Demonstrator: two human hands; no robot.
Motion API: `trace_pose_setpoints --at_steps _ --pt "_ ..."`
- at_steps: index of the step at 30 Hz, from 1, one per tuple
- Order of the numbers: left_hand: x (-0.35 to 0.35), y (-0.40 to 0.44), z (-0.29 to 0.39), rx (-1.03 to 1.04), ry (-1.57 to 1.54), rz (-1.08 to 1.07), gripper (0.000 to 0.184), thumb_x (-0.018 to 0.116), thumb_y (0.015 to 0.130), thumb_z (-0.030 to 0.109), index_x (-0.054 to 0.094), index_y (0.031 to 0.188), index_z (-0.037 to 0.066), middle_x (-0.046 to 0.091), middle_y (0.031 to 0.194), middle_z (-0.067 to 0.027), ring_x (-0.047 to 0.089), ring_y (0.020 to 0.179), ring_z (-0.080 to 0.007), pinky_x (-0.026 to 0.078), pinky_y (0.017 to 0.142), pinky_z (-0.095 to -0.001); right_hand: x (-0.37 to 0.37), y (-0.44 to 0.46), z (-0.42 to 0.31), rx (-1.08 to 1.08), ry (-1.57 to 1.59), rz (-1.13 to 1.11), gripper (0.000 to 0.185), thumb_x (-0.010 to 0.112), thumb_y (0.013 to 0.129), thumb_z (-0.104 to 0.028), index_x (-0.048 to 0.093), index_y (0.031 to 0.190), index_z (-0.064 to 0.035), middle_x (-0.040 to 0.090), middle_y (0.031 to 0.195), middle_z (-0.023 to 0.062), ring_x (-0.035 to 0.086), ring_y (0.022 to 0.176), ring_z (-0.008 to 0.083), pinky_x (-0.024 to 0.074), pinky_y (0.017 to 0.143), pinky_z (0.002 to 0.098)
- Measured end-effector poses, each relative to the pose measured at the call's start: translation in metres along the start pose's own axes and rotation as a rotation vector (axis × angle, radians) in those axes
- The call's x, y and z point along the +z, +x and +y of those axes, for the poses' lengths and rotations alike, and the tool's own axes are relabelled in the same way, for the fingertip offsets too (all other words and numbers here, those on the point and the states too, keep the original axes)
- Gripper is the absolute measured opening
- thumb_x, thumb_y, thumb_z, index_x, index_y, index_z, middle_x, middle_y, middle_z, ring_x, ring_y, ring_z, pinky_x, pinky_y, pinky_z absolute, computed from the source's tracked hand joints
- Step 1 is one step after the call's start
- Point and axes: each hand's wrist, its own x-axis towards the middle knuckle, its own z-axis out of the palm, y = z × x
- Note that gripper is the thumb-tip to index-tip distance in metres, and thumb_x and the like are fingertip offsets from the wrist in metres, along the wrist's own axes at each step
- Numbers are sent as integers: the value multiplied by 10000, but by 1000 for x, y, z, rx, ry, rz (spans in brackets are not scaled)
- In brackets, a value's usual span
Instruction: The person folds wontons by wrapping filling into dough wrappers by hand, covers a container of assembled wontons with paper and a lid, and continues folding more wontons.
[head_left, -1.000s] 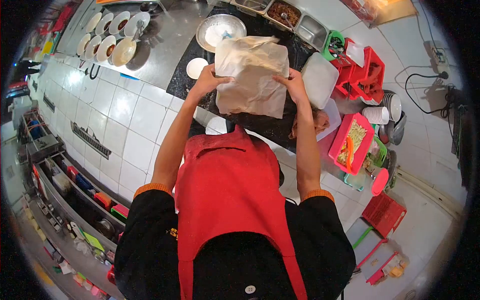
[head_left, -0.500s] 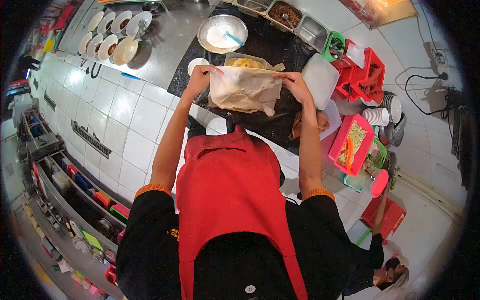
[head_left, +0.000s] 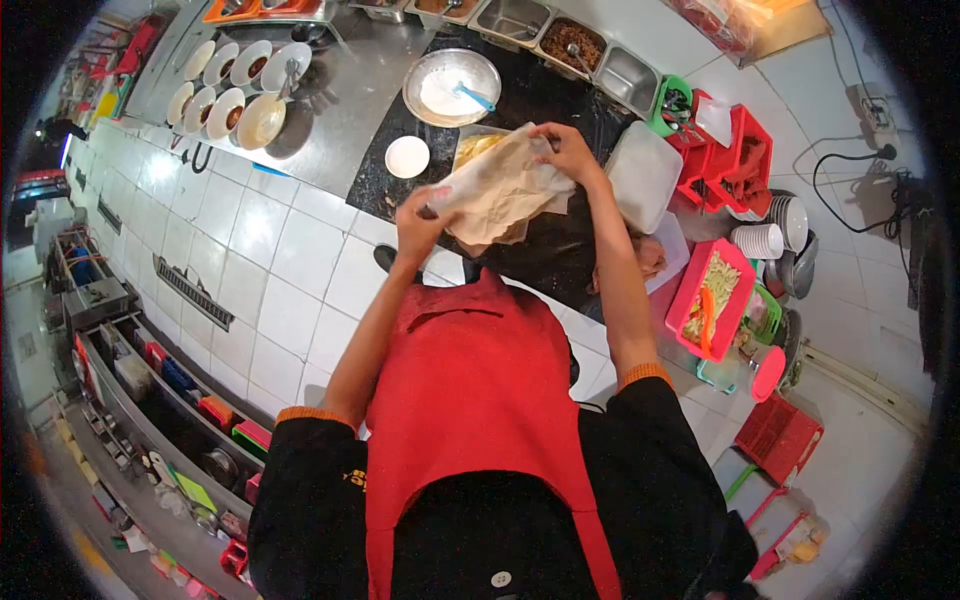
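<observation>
Over the dark counter (head_left: 545,95), between the two hands, hangs a crumpled brown sheet (head_left: 515,195); take 12 o'clock as straight away from the wearer. Its long axis slants, running from about 8 o'clock on the near left to 2 o'clock on the far right. At the 8 o'clock end the left hand (head_left: 420,225) has its fingers closed on the edge, though the exact contact of the fingertips is partly hidden. At the 2 o'clock end the right hand (head_left: 568,155) pinches the far corner between thumb and fingers. Both hands thus hold the sheet; the left sits nearer the body, the right farther out.

Just past the sheet's far edge, at 11 o'clock from its middle, some yellow food (head_left: 478,147) shows, partly covered from view. From the left fingers it lies toward 1 o'clock, from the right fingers toward 9; I cannot tell which hand is nearer to it, nor whether the sheet touches it.

Near the left hand, at 12 o'clock from it, stands a white cup (head_left: 407,157). A metal bowl (head_left: 410,88) with a blue tool (head_left: 475,97) sits farther off at 11 from the sheet, and a pale box (head_left: 643,177) at 3, beside the right forearm.
</observation>
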Motion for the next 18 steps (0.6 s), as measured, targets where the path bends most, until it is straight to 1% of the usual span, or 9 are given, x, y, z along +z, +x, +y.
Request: trace_pose_setpoints --at_steps 2,4,6,7,11,13,14,17,18 --pt "7 -22 -9 -46 29 -14 430 873 753 93 723 1143 -6 628 1174 -85 683 920 -158 574 754 -266 13 25 -9 -55 -89 153 469 813 704 76 678 1145 -6 689 1099 68 663 1037 189 570 883 338" --pt "13 -38 -12 -94 61 -21 491 885 747 115 702 1182 -18 593 1206 -89 677 935 -154 566 749 -254 28 42 -22 -143 -151 184 346 776 726 48 700 1058 -16 678 1030 99 665 1001 243 555 862 382" --pt "21 -48 -12 -182 121 -8 549 888 749 123 671 1229 -30 562 1245 -112 697 904 -173 576 733 -274 39 54 -44 -533 -797 395 216 747 739 -19 698 949 -41 645 949 119 631 959 286 509 857 424" --pt "22 -50 -12 -130 88 -57 580 885 763 146 648 1258 -41 542 1271 -121 713 872 -181 582 713 -281 50 53 -55 -583 -788 431 157 716 766 -7 646 901 -47 621 916 125 598 908 352 463 838 451" --pt "22 -56 -23 -142 56 0 582 854 793 160 624 1279 -62 545 1274 -148 722 777 -206 580 719 -289 95 0 -80 -569 -830 318 189 751 780 -89 675 949 -56 649 1016 115 605 997 343 463 906 458" --pt "17 -58 -23 -112 381 -118 569 815 823 160 609 1314 -44 532 1300 -206 712 915 -260 571 810 -346 105 -19 -50 -390 -749 140 573 815 735 -290 643 1261 -137 559 1375 139 494 1297 384 386 1083 517" --pt "16 -61 -22 -117 380 -126 569 815 823 160 609 1314 -44 532 1300 -206 712 915 -260 571 810 -346 105 -24 -37 -381 -748 141 573 815 735 -290 643 1261 -137 559 1375 139 494 1297 384 386 1083 517" --pt "18 -47 3 -195 605 -254 478 722 879 103 577 1317 -21 493 1335 -249 648 1060 -370 539 909 -423 97 -25 -12 -213 -870 -177 1147 867 641 -490 261 1601 -324 135 1691 98 183 1528 410 107 1234 604" --pt "23 -34 30 -92 724 -200 493 709 888 125 569 1347 8 494 1348 -251 579 1162 -395 494 965 -454 94 -21 -8 -204 -869 -169 1147 867 641 -490 261 1601 -324 135 1691 98 183 1528 410 107 1234 604"
